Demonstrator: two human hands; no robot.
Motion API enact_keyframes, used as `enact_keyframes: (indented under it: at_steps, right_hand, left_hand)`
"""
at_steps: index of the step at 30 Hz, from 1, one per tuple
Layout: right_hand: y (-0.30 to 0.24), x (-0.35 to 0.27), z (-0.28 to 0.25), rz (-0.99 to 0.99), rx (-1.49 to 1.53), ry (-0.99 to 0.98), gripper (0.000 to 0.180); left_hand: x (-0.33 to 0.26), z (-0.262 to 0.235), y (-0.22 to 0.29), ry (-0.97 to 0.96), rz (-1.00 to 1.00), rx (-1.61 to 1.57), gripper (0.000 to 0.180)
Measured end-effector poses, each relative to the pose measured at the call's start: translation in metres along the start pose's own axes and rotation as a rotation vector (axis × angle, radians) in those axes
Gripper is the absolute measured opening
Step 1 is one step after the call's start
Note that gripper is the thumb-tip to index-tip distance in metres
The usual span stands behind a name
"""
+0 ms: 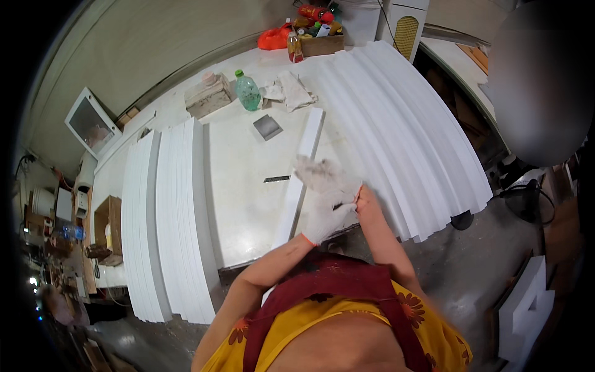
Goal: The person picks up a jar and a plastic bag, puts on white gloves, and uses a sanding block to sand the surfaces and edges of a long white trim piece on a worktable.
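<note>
White glove on the right hand, near the middle.
Counting o'clock from the hands: the left hand is bent closed on the glove's cuff, hiding part of it; the right fingers look loosely stretched, with nothing seen in them. Both hands cover some of a long white strip, running 12 to 7 o'clock. One grey blur, 2 o'clock, is hard to make out. Bare table is open at 9 o'clock, up to a white stack; its near edge is at 7.
</note>
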State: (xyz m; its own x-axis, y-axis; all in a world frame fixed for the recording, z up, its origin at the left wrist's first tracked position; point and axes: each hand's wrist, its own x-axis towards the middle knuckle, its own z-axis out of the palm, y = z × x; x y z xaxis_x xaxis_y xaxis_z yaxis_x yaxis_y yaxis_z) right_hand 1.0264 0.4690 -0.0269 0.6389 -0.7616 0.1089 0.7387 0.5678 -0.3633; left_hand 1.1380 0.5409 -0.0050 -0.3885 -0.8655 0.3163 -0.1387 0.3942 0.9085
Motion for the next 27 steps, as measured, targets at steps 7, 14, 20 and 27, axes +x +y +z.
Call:
enact_keyframes:
  at_steps: [7,14,20,27]
  right_hand:
    - [-0.002,0.004,0.006,-0.266,-0.785,0.221,0.044]
    - [0.030,-0.018,0.002,0.026,-0.428,0.076,0.085]
    - [0.049,-0.037,-0.063,0.055,0.669,-0.020,0.070]
    - [0.008,-0.025,0.029,-0.162,2.934,-0.776,0.046]
  left_hand:
    - [0.001,-0.010,0.002,-0.061,-0.152,-0.080,0.007]
    - [-0.027,0.003,0.018,-0.004,-0.338,-0.147,0.009]
    - [-0.036,0.009,0.007,-0.138,-0.252,-0.268,0.009]
    - [-0.021,0.007,0.014,-0.189,-0.369,-0.268,0.011]
